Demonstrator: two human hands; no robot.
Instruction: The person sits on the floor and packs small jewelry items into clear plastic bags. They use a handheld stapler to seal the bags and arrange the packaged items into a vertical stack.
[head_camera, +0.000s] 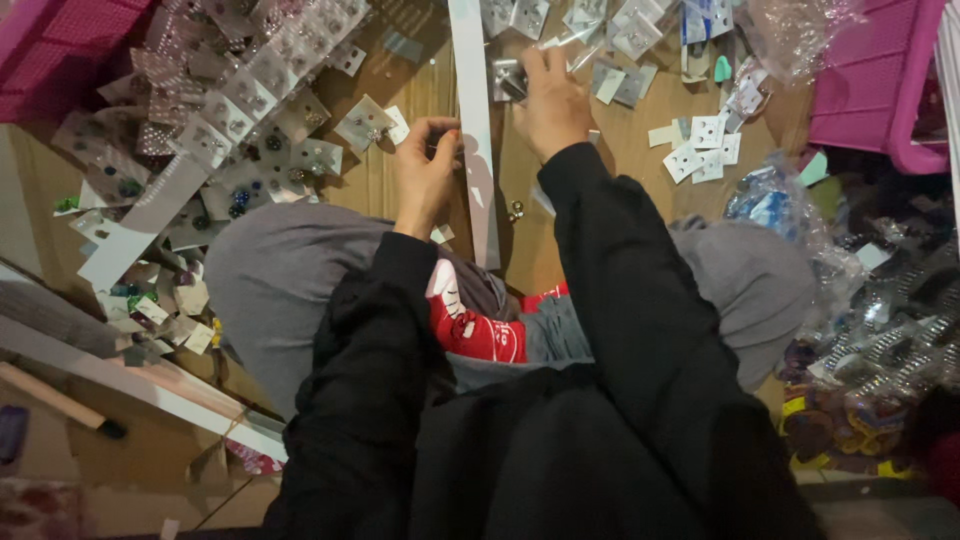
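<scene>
White strip (478, 150) lies lengthwise on the wooden floor (570, 230) between your hands, so both can reach it. Your left hand (425, 175) curls at its edge, fingertips pinched on something small, unclear. Your right hand (548, 100) reaches forward, fingers closed on a small earring card (510, 80).

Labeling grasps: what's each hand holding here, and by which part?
The left hand pinches the long white strip by its left edge, mid-length. The right hand grips a small shiny card at its right side; finer detail cannot be told.
</scene>
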